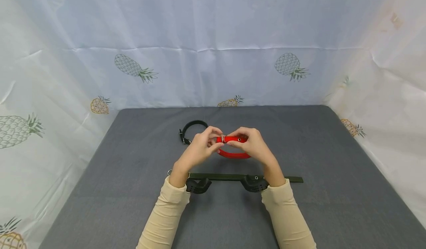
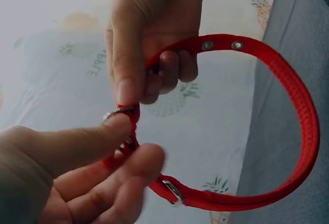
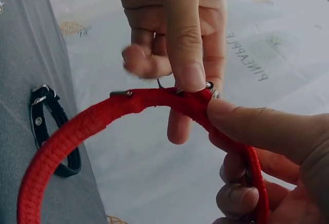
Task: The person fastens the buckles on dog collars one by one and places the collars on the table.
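Note:
A red pet collar [image 1: 234,155] forms a loop held up between both hands, with metal eyelets along its strap. My left hand [image 1: 200,146] pinches it at the metal buckle [image 1: 223,139], thumb against the fingers. On the strap end beside the buckle, my right hand [image 1: 252,143] grips with thumb and curled fingers. The two thumbs [image 2: 129,91] come close together at the buckle in the left wrist view. The right wrist view shows the padded inner side of the collar [image 3: 51,157] curving down to the left.
Behind the left hand lies a black buckled collar [image 1: 186,129] on the grey table [image 1: 133,204]. A dark green strap [image 1: 219,177] with two black curved pieces [image 1: 198,186] stretches under the forearms. Pineapple-print cloth [image 1: 206,75] hangs at the back and sides.

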`<state>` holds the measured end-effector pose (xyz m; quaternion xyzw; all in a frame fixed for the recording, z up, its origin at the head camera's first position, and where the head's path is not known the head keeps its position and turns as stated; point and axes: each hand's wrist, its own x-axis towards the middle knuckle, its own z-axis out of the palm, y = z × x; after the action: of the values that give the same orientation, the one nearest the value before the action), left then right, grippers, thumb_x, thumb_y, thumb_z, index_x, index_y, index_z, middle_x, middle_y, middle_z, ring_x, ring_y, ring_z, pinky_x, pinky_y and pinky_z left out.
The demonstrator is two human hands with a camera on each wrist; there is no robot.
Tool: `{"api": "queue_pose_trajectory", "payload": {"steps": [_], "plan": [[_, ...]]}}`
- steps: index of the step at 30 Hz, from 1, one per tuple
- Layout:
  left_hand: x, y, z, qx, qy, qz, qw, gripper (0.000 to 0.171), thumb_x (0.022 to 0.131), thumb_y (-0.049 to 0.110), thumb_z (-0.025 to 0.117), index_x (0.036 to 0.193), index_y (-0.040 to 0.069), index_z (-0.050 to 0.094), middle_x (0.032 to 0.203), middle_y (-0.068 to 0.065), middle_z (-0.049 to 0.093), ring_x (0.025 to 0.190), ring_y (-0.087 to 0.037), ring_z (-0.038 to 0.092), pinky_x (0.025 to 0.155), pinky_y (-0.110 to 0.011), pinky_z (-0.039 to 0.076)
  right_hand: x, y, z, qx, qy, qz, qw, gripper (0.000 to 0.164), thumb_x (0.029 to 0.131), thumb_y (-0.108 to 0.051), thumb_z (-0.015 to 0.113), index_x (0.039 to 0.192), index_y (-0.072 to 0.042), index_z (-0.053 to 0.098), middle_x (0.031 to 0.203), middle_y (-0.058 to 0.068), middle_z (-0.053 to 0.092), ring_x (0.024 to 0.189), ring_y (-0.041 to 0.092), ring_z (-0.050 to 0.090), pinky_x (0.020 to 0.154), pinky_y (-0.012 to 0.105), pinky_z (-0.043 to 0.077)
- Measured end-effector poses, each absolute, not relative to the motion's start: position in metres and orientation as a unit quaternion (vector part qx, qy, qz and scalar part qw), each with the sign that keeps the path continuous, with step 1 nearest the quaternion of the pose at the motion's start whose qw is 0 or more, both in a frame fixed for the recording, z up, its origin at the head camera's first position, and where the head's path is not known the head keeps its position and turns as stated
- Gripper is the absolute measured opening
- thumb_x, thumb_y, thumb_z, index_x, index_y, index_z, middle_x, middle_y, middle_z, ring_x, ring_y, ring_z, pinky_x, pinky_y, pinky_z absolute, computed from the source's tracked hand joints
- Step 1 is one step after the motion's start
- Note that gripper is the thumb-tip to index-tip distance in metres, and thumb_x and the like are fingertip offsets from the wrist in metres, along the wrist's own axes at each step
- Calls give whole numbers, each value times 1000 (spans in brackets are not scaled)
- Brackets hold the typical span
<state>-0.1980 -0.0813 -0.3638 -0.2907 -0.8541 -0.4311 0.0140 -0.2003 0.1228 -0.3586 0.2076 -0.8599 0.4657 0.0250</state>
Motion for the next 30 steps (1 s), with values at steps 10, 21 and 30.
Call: {"api": "queue_pose_trajectory", "payload": {"steps": [10, 21, 30], "plan": [[-200, -92, -360, -297, -836, -452, 93, 27, 85, 13, 73, 111, 7, 72, 105, -8, 68, 71, -12, 49, 59, -22, 41, -200, 124, -356, 206, -812, 545, 19, 23, 84, -6, 73, 106, 2, 70, 100, 23, 70, 70, 4, 60, 63, 21, 51], [-201, -92, -359, -312, -816, -456, 167, 22, 84, 10, 74, 106, 7, 73, 104, -8, 73, 90, -17, 57, 77, -28, 50, -201, 124, -359, 193, -796, 574, 7, 27, 86, -8, 71, 110, 2, 67, 102, 25, 68, 74, 2, 61, 67, 21, 51], [-202, -91, -362, -343, -796, -453, 210, 15, 85, 9, 73, 100, 6, 73, 97, -8, 72, 84, -17, 58, 72, -26, 51, -199, 117, -358, 229, -798, 558, -10, 32, 86, -8, 72, 116, 0, 64, 106, 23, 67, 76, 5, 60, 69, 22, 52]]}}
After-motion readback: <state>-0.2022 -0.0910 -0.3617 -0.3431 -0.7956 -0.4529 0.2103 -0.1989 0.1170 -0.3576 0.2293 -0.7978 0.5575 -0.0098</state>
